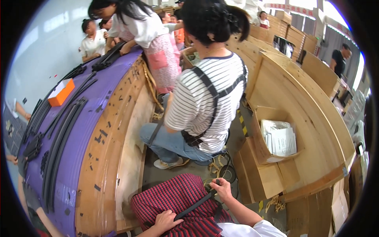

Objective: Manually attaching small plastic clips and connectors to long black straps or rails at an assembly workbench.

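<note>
Across my lap, which is covered by a red and dark striped cloth (169, 197), a thin black strip (194, 207) slants up to the right. My left hand (167, 221) lies low on the cloth, its fingers closed at the strip's lower end. At the upper end, my right hand (222, 189) is closed in a pinch, with a small black bit showing at the fingertips. How the strip sits inside each grip is partly hidden by the fingers.
A person in a striped shirt (209, 91) sits close ahead. On the left, a purple-covered table (106, 83) bears several long black strips (63, 146) and an orange box (62, 93). A carton (262, 158) with white papers (281, 141) stands right, beside wooden panels (312, 130).
</note>
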### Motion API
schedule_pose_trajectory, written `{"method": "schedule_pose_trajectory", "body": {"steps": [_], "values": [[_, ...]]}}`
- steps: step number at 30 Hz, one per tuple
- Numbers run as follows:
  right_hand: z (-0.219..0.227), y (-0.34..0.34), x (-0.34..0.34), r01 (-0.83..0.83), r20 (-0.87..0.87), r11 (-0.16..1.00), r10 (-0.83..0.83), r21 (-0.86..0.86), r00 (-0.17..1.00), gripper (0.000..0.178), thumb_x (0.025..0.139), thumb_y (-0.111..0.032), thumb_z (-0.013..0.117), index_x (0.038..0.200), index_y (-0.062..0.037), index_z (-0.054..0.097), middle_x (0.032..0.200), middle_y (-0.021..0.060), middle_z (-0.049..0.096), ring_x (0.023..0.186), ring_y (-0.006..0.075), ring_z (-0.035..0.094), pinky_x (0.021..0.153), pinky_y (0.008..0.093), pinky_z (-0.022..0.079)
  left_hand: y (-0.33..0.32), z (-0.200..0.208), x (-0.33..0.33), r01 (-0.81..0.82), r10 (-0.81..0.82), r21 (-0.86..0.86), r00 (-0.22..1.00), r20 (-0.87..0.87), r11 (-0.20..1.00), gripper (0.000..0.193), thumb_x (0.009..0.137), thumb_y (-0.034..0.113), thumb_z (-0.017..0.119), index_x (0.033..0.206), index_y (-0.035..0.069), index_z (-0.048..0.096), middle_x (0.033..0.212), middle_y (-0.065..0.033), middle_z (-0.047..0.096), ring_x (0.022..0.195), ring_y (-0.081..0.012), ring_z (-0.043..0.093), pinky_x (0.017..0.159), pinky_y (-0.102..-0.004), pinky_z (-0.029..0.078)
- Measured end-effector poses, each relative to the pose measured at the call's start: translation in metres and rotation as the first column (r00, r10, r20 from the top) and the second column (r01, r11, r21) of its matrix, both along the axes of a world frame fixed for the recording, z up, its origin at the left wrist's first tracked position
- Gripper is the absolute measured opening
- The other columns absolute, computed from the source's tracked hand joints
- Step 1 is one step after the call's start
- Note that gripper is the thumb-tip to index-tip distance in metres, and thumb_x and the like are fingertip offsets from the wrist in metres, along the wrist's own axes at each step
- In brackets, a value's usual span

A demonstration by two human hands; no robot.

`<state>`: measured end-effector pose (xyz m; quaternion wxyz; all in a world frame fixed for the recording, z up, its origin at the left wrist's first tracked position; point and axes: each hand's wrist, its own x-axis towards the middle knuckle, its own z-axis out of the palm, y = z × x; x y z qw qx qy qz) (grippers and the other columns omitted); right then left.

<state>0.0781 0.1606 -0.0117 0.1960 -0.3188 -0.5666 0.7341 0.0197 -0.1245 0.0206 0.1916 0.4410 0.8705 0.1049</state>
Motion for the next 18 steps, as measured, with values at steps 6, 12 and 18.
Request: {"method": "schedule_pose_trajectory", "body": {"steps": [6,12,18], "values": [[0.024,-0.021,-0.018,-0.135,0.006,0.990,0.136,-0.045,0.991,0.019,0.071,-0.001,0.067,0.086,0.0001,0.055,0.073,0.0032,0.059,0.063,0.0088,0.055,0.058,0.0205,0.044,-0.009,0.000,-0.001,0.067,-0.061,0.066,0.994,-0.086,0.996,0.037,0.071,0.043,0.060,0.065,0.006,0.060,0.069,-0.0083,0.054,0.067,-0.0230,0.059,0.053,-0.0374,0.049],[0.026,-0.031,-0.037,-0.200,-0.058,0.980,0.201,0.022,0.978,0.022,0.071,-0.004,0.068,0.088,0.0011,0.056,0.075,0.0034,0.060,0.067,0.0085,0.055,0.062,0.0205,0.045,-0.026,0.000,-0.007,0.019,-0.001,0.138,0.992,-0.124,0.990,0.036,0.070,0.042,0.061,0.064,0.006,0.059,0.067,-0.0075,0.053,0.065,-0.0236,0.059,0.052,-0.0373,0.049],[0.003,-0.029,-0.031,-0.142,0.034,0.989,0.141,0.033,0.989,0.020,0.071,-0.003,0.068,0.088,0.0002,0.058,0.077,0.0031,0.060,0.069,0.0088,0.056,0.065,0.0200,0.045,-0.026,-0.022,-0.015,0.030,-0.016,0.180,0.997,-0.081,0.983,0.035,0.071,0.041,0.060,0.064,0.007,0.059,0.066,-0.0077,0.052,0.063,-0.0234,0.059,0.052,-0.0375,0.048]]}}
